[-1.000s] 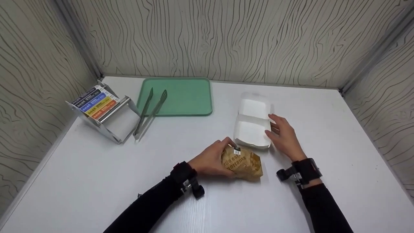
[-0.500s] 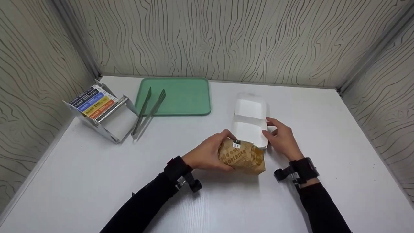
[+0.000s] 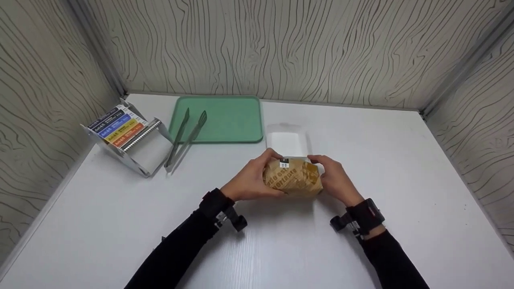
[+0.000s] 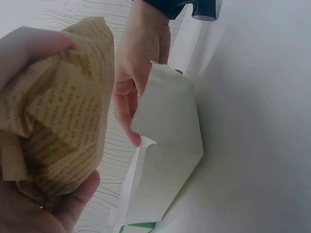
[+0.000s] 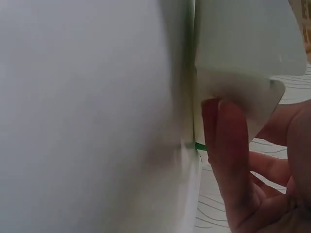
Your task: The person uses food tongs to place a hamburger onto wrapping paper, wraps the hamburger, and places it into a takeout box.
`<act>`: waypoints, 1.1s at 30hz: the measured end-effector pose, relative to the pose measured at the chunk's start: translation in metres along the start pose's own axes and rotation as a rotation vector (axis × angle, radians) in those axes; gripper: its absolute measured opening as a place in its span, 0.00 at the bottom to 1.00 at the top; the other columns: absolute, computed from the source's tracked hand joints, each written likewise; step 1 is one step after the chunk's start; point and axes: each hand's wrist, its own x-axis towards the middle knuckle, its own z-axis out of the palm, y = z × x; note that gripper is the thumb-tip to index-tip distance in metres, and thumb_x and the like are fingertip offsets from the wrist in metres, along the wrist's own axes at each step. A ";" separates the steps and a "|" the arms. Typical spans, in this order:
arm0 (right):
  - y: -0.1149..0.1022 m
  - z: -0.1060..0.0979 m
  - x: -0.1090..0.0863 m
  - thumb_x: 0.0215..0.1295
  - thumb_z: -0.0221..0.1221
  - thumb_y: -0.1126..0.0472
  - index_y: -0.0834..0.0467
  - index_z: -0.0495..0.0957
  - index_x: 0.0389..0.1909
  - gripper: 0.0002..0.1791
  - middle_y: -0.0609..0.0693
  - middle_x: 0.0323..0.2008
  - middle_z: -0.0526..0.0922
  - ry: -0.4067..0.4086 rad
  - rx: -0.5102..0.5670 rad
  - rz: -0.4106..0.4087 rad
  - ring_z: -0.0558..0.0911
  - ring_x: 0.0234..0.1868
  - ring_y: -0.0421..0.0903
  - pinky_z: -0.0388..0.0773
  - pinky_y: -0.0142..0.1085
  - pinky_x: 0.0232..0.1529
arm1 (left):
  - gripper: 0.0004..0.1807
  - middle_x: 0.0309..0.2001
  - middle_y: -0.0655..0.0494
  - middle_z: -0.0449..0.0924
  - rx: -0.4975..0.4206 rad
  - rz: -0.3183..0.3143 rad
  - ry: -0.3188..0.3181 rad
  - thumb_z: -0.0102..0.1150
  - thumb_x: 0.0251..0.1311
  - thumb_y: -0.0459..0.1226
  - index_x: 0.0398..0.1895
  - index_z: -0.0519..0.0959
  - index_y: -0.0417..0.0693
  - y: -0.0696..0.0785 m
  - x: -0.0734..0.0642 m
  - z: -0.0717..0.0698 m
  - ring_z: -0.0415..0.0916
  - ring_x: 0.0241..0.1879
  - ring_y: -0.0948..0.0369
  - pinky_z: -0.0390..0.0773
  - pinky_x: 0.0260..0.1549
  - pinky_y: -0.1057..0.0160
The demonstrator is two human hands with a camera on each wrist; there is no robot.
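My left hand [image 3: 252, 180] grips a burger [image 3: 295, 178] wrapped in brown printed paper, with a small black-and-white sticker on its top edge. The burger is held over the near half of an open white takeout box [image 3: 287, 143] and hides most of that half in the head view. In the left wrist view the burger [image 4: 60, 109] is raised beside the box's outer wall [image 4: 167, 131]. My right hand [image 3: 339, 180] pinches the box's right side wall; the right wrist view shows fingertips [image 5: 228, 114] against the outside of that wall [image 5: 238, 39].
A green tray [image 3: 237, 120] lies at the back of the white table [image 3: 401, 168]. Metal tongs [image 3: 185, 144] overlap its left side. Left of them stands a label dispenser [image 3: 120, 128] with colored label rolls. Patterned panels [image 3: 257, 48] enclose the table's back and sides.
The right hand has taken hold of the box and shifted it left and nearer. The left hand has lifted the wrapped burger and brought it over the box's near half.
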 end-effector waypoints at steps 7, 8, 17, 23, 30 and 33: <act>-0.005 0.009 -0.004 0.69 0.63 0.64 0.66 0.75 0.65 0.25 0.65 0.62 0.80 0.011 -0.012 -0.109 0.77 0.66 0.65 0.70 0.60 0.69 | 0.43 0.54 0.58 0.82 0.009 -0.024 0.007 0.85 0.41 0.40 0.61 0.68 0.56 -0.003 0.001 0.001 0.79 0.49 0.63 0.80 0.50 0.62; -0.005 0.009 -0.005 0.69 0.63 0.64 0.65 0.76 0.64 0.24 0.64 0.61 0.81 0.013 -0.010 -0.123 0.78 0.65 0.64 0.71 0.60 0.68 | 0.43 0.54 0.58 0.82 0.009 -0.030 0.006 0.85 0.41 0.40 0.61 0.68 0.56 -0.004 0.001 0.001 0.80 0.49 0.63 0.81 0.49 0.62; -0.009 0.011 -0.005 0.67 0.64 0.66 0.64 0.78 0.59 0.21 0.60 0.55 0.85 -0.003 -0.005 -0.177 0.83 0.59 0.60 0.77 0.57 0.64 | 0.43 0.52 0.56 0.82 0.001 -0.063 -0.002 0.84 0.41 0.37 0.61 0.68 0.56 -0.012 0.004 0.002 0.80 0.47 0.62 0.82 0.46 0.63; -0.010 0.008 -0.004 0.59 0.67 0.70 0.62 0.78 0.60 0.26 0.60 0.57 0.84 -0.040 0.020 -0.116 0.83 0.58 0.59 0.79 0.55 0.60 | 0.44 0.52 0.56 0.82 0.028 -0.072 -0.004 0.85 0.40 0.39 0.61 0.68 0.56 -0.022 0.012 0.003 0.80 0.46 0.61 0.82 0.45 0.63; -0.006 0.002 -0.004 0.52 0.75 0.65 0.60 0.77 0.64 0.35 0.62 0.63 0.81 -0.097 0.061 -0.083 0.81 0.59 0.57 0.80 0.47 0.54 | 0.46 0.52 0.57 0.80 0.108 -0.095 -0.014 0.86 0.40 0.46 0.62 0.67 0.58 -0.029 0.015 0.012 0.78 0.47 0.61 0.80 0.45 0.63; -0.006 -0.008 -0.006 0.61 0.69 0.67 0.61 0.74 0.68 0.32 0.63 0.64 0.79 -0.131 0.088 -0.094 0.84 0.53 0.55 0.83 0.42 0.46 | 0.45 0.53 0.56 0.79 0.117 -0.089 -0.007 0.86 0.40 0.46 0.62 0.68 0.57 -0.029 0.014 0.013 0.77 0.48 0.60 0.80 0.47 0.62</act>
